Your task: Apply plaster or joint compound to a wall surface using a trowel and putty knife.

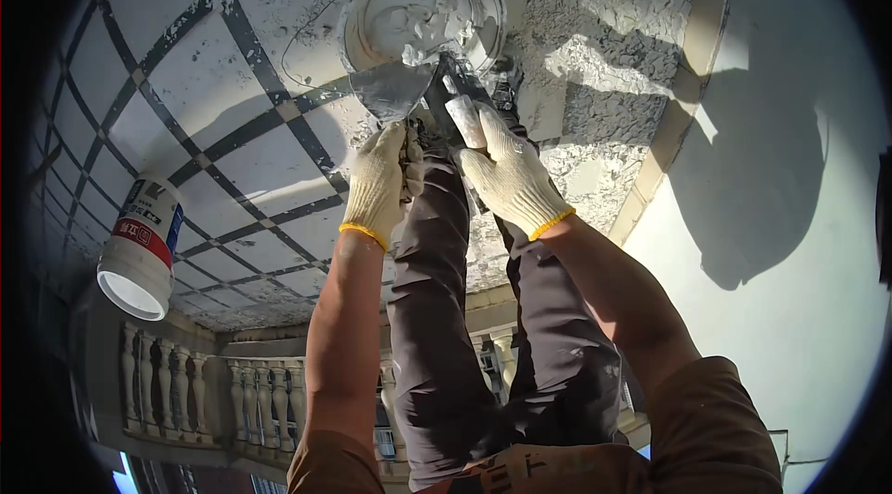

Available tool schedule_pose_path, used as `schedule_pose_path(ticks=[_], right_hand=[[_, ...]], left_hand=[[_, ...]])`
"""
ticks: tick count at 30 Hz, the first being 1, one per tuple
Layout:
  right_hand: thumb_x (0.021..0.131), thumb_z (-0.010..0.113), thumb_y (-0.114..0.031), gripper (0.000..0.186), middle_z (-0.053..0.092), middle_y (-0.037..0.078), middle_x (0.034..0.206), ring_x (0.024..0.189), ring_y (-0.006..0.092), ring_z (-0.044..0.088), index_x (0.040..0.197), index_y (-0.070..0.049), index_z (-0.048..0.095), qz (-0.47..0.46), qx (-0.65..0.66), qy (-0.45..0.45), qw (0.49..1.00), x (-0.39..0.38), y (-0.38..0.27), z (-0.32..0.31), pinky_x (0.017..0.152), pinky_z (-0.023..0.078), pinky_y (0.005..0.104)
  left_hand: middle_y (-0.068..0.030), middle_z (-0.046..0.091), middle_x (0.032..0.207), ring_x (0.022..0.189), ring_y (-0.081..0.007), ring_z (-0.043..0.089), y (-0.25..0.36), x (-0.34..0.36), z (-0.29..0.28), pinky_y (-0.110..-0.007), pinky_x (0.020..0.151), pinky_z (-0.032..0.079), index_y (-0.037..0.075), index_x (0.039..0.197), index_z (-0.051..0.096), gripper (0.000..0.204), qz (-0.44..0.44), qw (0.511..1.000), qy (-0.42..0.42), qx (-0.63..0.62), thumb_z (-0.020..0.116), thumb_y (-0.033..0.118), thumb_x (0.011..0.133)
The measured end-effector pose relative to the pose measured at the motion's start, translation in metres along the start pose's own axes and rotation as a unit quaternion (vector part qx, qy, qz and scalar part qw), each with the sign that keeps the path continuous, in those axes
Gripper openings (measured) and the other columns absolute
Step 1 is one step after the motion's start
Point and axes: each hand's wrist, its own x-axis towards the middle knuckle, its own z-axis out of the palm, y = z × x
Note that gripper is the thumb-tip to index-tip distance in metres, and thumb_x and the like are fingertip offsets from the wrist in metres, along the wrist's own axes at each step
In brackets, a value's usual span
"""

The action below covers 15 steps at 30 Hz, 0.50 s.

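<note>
The left hand grips a wide-bladed scraper; the right hand is closed around a pale-handled trowel. Just beyond both hands stands a round bucket containing white paste.

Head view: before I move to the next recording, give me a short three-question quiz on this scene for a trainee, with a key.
1. True or false: yellow-edged gloves cover both the left hand and the right hand.

2. Which holds the pale-handled tool?
A) left hand
B) right hand
C) neither

3. What does the round container hold?

Key: 1. True. 2. B. 3. Pale, lumpy paste.
</note>
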Motion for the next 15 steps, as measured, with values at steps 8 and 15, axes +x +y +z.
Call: schedule_pose_path(ticks=[8,15], right_hand=[[0.094,0.061,-0.017,0.055,0.071,0.014,0.134,0.111,0.0349,0.071,0.148,-0.012,0.052,0.195,0.003,-0.045,0.980,-0.026,-0.009,-0.016,0.089,0.055,0.0400],[0.093,0.061,-0.017,0.051,0.073,0.013,0.106,0.091,0.0377,0.069,0.143,-0.011,0.054,0.161,-0.068,-0.031,0.984,0.033,-0.012,0.018,0.080,0.054,0.0445]], left_hand=[[-0.0051,0.059,0.073,0.051,-0.0106,0.047,0.034,0.009,0.020,-0.024,0.043,0.033,0.005,0.091,0.060,0.019,0.032,0.975,0.019,0.219,0.055,0.020,0.102],[-0.0063,0.059,0.071,0.051,-0.0134,0.049,0.058,-0.011,0.041,-0.025,0.047,0.038,0.002,0.091,0.061,0.020,0.083,0.902,0.021,0.422,0.054,0.019,0.099]])
